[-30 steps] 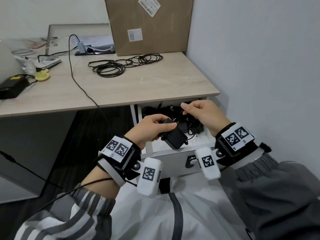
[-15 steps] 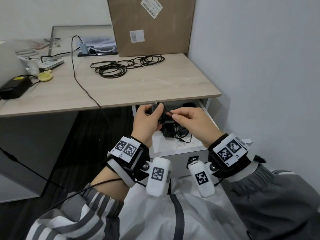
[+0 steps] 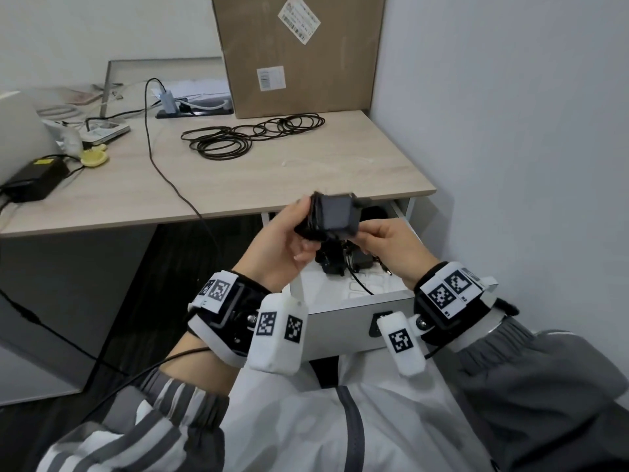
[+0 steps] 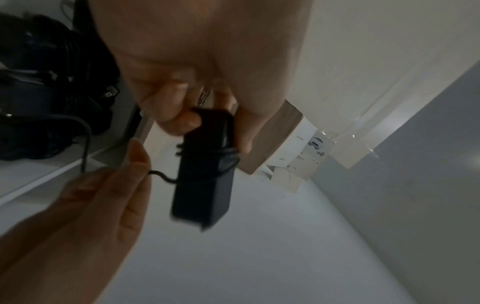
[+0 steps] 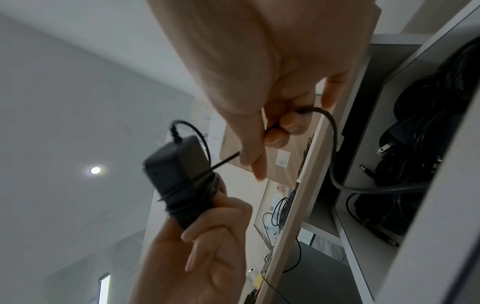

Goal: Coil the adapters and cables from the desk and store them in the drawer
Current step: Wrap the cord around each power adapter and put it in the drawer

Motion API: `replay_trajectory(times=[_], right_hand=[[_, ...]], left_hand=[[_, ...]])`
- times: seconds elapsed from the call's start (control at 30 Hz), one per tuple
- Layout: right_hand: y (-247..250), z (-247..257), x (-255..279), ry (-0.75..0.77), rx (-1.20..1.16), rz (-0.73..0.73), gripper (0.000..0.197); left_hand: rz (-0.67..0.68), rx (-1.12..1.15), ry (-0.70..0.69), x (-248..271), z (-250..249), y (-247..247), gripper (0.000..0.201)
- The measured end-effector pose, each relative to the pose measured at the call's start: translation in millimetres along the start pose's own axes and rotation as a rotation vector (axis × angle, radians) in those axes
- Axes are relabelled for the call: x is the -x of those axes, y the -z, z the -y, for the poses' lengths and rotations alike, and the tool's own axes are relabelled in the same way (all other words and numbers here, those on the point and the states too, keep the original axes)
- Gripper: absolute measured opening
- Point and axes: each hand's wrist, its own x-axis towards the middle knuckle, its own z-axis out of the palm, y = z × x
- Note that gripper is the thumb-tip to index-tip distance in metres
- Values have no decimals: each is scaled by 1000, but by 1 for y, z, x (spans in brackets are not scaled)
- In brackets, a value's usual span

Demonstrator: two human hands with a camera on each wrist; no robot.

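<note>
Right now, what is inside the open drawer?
The drawer holds black adapters and coiled cables, with plug prongs showing. The hands and the held adapter cover its back part in the head view.

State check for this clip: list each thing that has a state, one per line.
Drawer: open, black adapters and cables inside.
Adapter: held above the drawer, cord partly wrapped round it.
Cord: loose end trails into the drawer.
Left hand: grips the adapter.
Right hand: pinches the cord.
Desk cable: coiled loosely, not stored.
</note>
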Motion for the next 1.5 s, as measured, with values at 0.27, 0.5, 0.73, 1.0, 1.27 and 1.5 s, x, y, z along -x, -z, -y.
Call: replay_trajectory(times=[0.27, 0.5, 0.73, 1.0, 1.27, 1.5], right_hand=[[9, -4, -6, -42, 104, 42, 2], [19, 2, -19, -7, 39, -151, 8], [20, 17, -16, 40, -80, -208, 8], [-10, 15, -1, 79, 9, -38, 7], [-9, -8, 3, 43, 65, 94, 23], [15, -21, -1, -99, 81, -113, 38]], left_hand=[[29, -579, 164, 3, -3, 7, 26], [-115, -774, 212, 4, 9, 3, 22], [-344, -707, 69, -4, 18, 8, 20], [-594, -483, -141, -14, 19, 11, 33], [-432, 129, -209, -12, 3, 10, 31], [-107, 84, 111, 3, -6, 8, 19]])
